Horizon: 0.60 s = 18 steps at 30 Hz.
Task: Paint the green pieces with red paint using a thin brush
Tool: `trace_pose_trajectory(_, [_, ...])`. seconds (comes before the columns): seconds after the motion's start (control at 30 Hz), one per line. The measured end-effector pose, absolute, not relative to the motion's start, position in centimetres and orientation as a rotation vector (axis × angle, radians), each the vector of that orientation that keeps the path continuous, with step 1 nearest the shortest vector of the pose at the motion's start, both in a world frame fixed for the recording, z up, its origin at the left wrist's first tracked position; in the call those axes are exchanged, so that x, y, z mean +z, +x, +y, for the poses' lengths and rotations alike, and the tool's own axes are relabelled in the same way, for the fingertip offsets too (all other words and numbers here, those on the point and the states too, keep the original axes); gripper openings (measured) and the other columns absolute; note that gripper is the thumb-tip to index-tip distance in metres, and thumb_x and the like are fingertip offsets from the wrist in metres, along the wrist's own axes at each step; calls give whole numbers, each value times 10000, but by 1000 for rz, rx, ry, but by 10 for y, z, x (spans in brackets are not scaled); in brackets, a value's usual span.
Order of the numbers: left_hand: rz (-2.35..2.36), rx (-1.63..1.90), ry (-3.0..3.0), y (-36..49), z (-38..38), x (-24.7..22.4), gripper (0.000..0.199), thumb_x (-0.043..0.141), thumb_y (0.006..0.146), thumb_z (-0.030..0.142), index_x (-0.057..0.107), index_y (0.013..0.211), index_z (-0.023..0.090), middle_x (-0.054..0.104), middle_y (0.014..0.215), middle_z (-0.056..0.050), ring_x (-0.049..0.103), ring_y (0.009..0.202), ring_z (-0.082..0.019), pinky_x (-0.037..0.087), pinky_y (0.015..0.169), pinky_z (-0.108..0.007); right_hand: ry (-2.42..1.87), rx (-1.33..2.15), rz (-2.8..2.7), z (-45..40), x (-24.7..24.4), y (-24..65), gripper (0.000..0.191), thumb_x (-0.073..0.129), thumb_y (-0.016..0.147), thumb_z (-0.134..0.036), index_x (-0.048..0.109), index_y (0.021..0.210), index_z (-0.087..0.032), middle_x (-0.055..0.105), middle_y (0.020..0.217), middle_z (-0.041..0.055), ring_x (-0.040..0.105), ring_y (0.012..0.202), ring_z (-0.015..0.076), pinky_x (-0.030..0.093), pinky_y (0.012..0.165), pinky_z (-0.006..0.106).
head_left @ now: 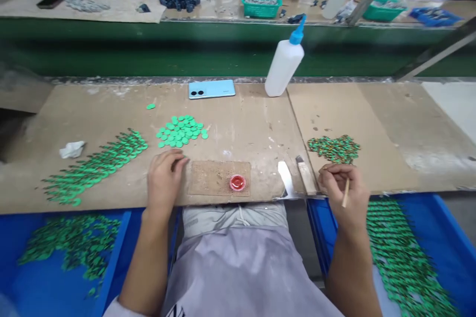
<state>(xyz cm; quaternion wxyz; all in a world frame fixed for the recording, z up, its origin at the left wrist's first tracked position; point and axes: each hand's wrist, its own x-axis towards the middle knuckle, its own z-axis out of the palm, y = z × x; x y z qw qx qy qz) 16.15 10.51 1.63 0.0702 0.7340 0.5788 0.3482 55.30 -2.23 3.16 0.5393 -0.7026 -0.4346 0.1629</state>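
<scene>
My left hand (pixel 163 178) rests palm-down on the cardboard-covered bench, fingers curled at the left edge of a small brown pad (pixel 211 178) that carries a red cap (pixel 237 182). Whether the fingers pinch anything is hidden. My right hand (pixel 340 188) is closed around a thin wooden stick (pixel 346 193), just below a heap of small green-and-brown pieces (pixel 334 148). A cluster of green discs (pixel 181 131) lies ahead of the left hand. Rows of green assembled pieces (pixel 96 163) stretch to the left.
A white squeeze bottle with blue nozzle (pixel 284 64) and a light-blue phone (pixel 211 89) stand at the far edge. Blue bins with green pieces (pixel 67 247) (pixel 405 257) flank my lap. A crumpled tissue (pixel 72 149) lies left. Other people's hands work across the green conveyor.
</scene>
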Motion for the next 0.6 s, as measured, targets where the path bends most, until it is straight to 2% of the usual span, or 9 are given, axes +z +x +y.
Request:
trace_pose_trajectory(0.1, [1803, 1004, 2083, 170, 101, 20, 114, 644, 923, 267, 714, 863, 201, 777, 910, -85, 726, 883, -257, 578, 829, -377, -1208, 704, -871, -11, 39, 530, 169, 767, 804, -289, 618, 873, -248, 580, 747, -17, 525, 605, 143, 421, 535, 256])
trace_pose_trajectory(0.17, [1831, 952, 2022, 173, 98, 24, 85, 649, 909, 239, 719, 920, 193, 770, 898, -77, 719, 814, -231, 572, 774, -339, -1039, 904, -798, -1, 45, 516, 149, 755, 837, -343, 630, 856, -263, 468, 674, -42, 410, 533, 129, 344, 474, 238])
trace_pose_trajectory(0.27, [1863, 926, 1949, 176, 94, 29, 147, 636, 881, 179, 738, 987, 187, 778, 939, -102, 726, 866, -255, 564, 863, -383, -924, 1144, -729, 13, 52, 498, 304, 607, 984, -526, 641, 813, -278, 243, 614, -72, 179, 467, 129, 200, 405, 239])
trace_pose_trajectory(0.33, [1837, 1019, 1780, 176, 93, 31, 174, 642, 844, 144, 755, 967, 192, 787, 964, -110, 728, 925, -270, 554, 936, -417, -911, 1234, -735, 23, 53, 488, 409, 477, 1050, -588, 677, 841, -299, 141, 606, -81, 78, 466, 143, 127, 387, 252])
trace_pose_trajectory(0.47, [1692, 1146, 1516, 176, 85, 33, 125, 692, 829, 203, 765, 928, 183, 806, 978, -91, 756, 895, -226, 607, 881, -358, -928, 1300, -785, 37, 50, 476, 519, 363, 1064, -655, 754, 985, -323, 152, 611, -78, 78, 474, 151, 130, 384, 259])
trace_pose_trajectory(0.53, [1570, 1198, 1343, 177, 75, 35, 184, 758, 813, 270, 773, 966, 170, 809, 940, -74, 776, 868, -207, 628, 844, -328, -923, 1337, -774, 40, 48, 473, 427, 460, 1042, -607, 769, 1044, -313, 214, 632, -69, 140, 484, 144, 181, 387, 248])
trace_pose_trajectory(0.6, [1362, 1236, 1029, 181, 64, 39, 286, 855, 746, 312, 788, 982, 164, 804, 873, -52, 788, 853, -199, 635, 848, -315, -921, 1372, -724, 41, 44, 473, 272, 596, 987, -488, 767, 1094, -304, 287, 646, -61, 223, 496, 135, 253, 400, 232])
